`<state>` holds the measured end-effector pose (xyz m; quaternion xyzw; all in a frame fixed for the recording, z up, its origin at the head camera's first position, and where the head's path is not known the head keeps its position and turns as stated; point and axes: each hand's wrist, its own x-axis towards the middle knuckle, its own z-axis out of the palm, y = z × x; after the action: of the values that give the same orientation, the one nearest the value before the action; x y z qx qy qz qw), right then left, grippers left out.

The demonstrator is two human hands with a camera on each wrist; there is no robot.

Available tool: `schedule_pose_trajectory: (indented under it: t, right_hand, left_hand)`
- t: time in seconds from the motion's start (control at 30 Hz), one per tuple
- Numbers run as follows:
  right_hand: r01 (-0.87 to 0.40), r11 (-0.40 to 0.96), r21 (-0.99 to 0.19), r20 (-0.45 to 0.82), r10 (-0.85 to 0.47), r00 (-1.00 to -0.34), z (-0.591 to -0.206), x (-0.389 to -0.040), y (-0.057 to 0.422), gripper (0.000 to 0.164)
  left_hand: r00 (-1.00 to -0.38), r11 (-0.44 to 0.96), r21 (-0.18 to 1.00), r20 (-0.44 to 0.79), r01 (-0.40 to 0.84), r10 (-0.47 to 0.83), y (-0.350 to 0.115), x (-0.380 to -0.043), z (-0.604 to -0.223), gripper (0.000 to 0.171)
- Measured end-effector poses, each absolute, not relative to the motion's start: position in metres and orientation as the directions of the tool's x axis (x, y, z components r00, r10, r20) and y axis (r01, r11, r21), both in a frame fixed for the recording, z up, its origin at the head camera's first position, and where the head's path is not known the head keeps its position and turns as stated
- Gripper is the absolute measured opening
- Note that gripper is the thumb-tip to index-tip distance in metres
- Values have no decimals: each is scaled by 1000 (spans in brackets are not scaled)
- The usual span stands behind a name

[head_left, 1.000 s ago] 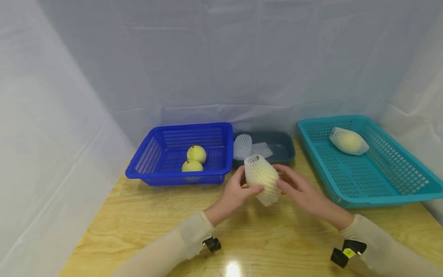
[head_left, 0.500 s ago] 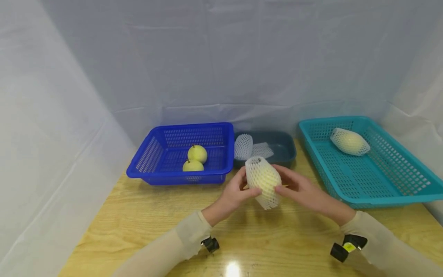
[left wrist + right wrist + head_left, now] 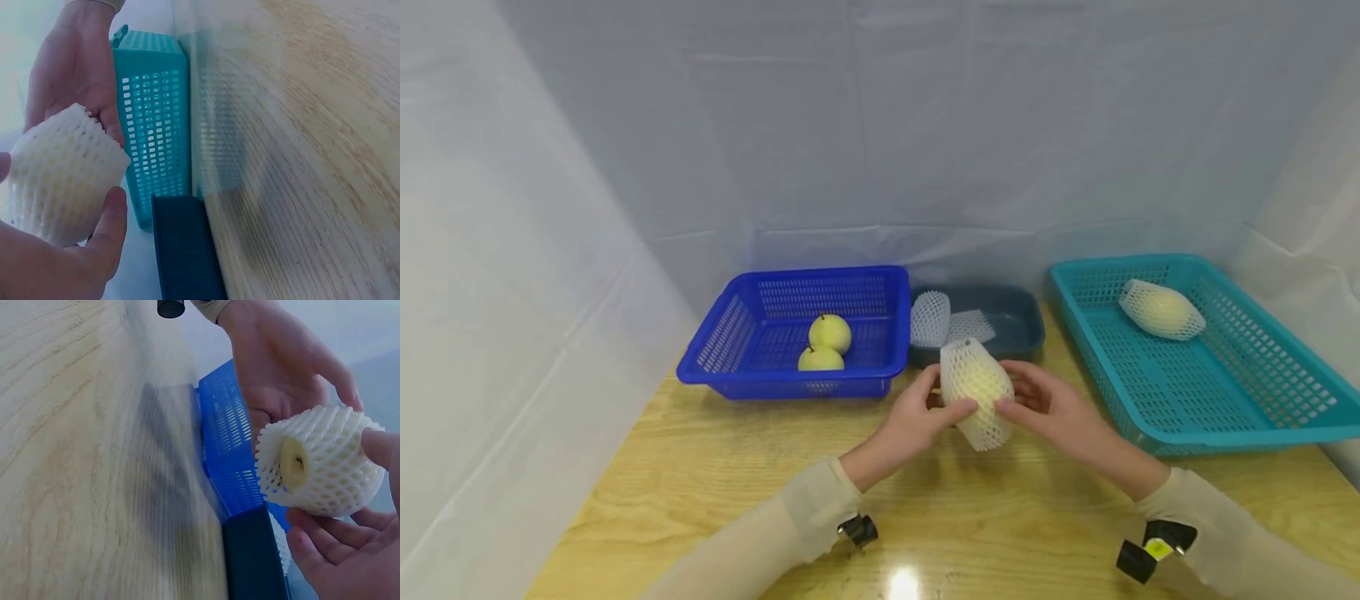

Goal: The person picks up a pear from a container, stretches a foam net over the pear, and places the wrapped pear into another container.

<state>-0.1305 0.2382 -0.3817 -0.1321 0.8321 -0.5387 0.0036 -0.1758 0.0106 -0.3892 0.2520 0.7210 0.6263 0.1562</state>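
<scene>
A pale yellow pear [image 3: 294, 464] sits inside a white foam net sleeve [image 3: 976, 396], held up between both hands above the table. My left hand [image 3: 917, 421] grips it from the left, thumb across the front. From the other side my right hand [image 3: 1056, 417] holds it, thumb on the front and fingers curled behind. In the right wrist view the pear's end shows through the open mouth of the net. Its stem end points up and away in the head view. The left wrist view shows mostly netting [image 3: 62, 175] between the two hands.
A blue basket [image 3: 790, 385] at left holds two bare pears [image 3: 830, 334]. Behind the hands, a dark teal tray [image 3: 1018, 321] contains foam nets [image 3: 930, 318]. At right a turquoise basket [image 3: 1138, 392] holds another netted pear [image 3: 1163, 312]. White sheeting hangs behind and beside the wooden table [image 3: 715, 467].
The netted pear has shifted slightly to the right and turned a little in the hands. My right fingers have moved a little along its side. Both hands keep holding it.
</scene>
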Motion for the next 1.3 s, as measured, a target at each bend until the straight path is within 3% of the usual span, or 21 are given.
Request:
schedule_pose_trajectory:
  t: [0.37,0.87,1.0,1.3]
  right_hand:
    - [-214,429,-877,164,-150,-975,-386,-129,232,50]
    - [-329,426,-843,218,-288,-932,-382,-133,241,41]
    - [-362,377,-853,231,-349,-908,-379,-135,243,54]
    - [-312,324,-893,125,-486,-865,-381,-134,247,84]
  left_hand:
    - [-841,140,977,62,161,537,15,-173,-392,78]
    - [-818,79,970,147,228,556,11,-175,-397,79]
    - [-790,52,969,165,242,591,9,-175,-393,78]
    - [-702,2,949,231,314,673,7,-177,-391,75]
